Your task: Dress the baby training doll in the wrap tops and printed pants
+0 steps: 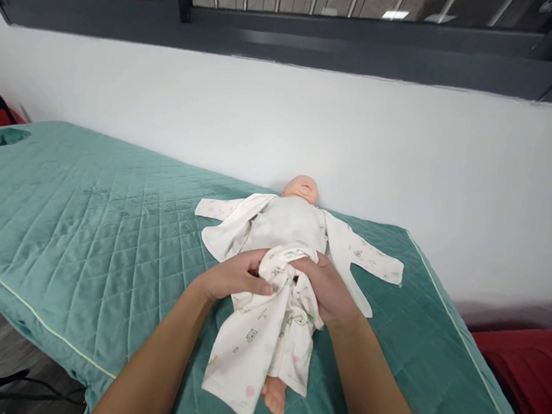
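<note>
A baby doll (pixel 302 187) lies on its back on the green quilted bed cover, head toward the wall. Its white printed jacket (pixel 374 259) is spread open with both sleeves out to the sides, over a plain white layer on the torso. My left hand (pixel 243 275) and my right hand (pixel 329 286) both grip the bunched waist of white printed baby trousers (pixel 244 349) over the doll's lower body. One bare doll foot (pixel 274 396) sticks out below a trouser leg. The other foot is hidden.
The green bed cover (pixel 103 234) has a round hole (pixel 2 136) at its far left. A white wall (pixel 246 117) and a dark window frame (pixel 324 43) rise behind. Red items (pixel 531 369) stand at the right, and black cables (pixel 11 386) lie on the floor at lower left.
</note>
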`<state>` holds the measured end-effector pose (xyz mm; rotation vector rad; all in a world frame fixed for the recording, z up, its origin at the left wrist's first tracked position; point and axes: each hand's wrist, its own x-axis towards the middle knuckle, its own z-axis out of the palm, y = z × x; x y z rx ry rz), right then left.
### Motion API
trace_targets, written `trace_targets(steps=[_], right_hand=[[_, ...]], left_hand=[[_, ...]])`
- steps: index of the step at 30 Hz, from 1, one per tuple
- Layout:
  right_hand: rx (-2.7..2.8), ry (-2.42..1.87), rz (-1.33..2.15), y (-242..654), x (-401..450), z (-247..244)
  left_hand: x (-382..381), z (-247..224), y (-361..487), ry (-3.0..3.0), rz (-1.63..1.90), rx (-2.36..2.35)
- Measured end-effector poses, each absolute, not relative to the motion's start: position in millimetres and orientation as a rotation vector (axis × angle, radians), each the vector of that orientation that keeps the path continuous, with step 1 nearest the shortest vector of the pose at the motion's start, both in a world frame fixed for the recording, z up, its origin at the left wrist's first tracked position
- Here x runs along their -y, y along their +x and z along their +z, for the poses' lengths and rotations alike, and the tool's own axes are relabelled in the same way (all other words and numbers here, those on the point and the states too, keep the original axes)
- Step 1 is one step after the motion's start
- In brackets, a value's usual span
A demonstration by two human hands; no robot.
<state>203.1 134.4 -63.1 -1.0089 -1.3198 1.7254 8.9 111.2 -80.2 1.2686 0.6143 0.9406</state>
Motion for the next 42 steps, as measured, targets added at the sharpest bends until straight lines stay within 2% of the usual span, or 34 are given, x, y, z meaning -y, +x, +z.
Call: trace_targets(steps=[3,10,18,23,28,31,36,42], right_hand=[[1.294,-1.002,1.719,204,-135,-65],[1.396,-1.072,1.642,200,-131,-59],[2.076,-1.024,1.688,203,-126,-36],[1.619,-1.012,1.737,202,-127,-50],[1.295,-0.93,1.823,202,-133,-60],[1.316,-0.929,1.804,200,-132,-59],[1.423,-0.985,1.701,195,-127,-54],[1.855,-0.926,1.726,200,-127,-43]], left_hand=[[-111,-77,8,1.317,0.87,-0.626],[-112,-90,14,1.034,1.099,-0.62],[-111,-88,20,0.839,1.31,-0.716],[-109,-86,19,0.943,1.261,-0.771],[-110,-77,12,1.189,1.015,-0.654],[-111,-78,11,1.187,0.965,-0.688],[-111,-88,16,1.002,1.125,-0.583],[-107,-82,18,0.77,1.271,-0.644]])
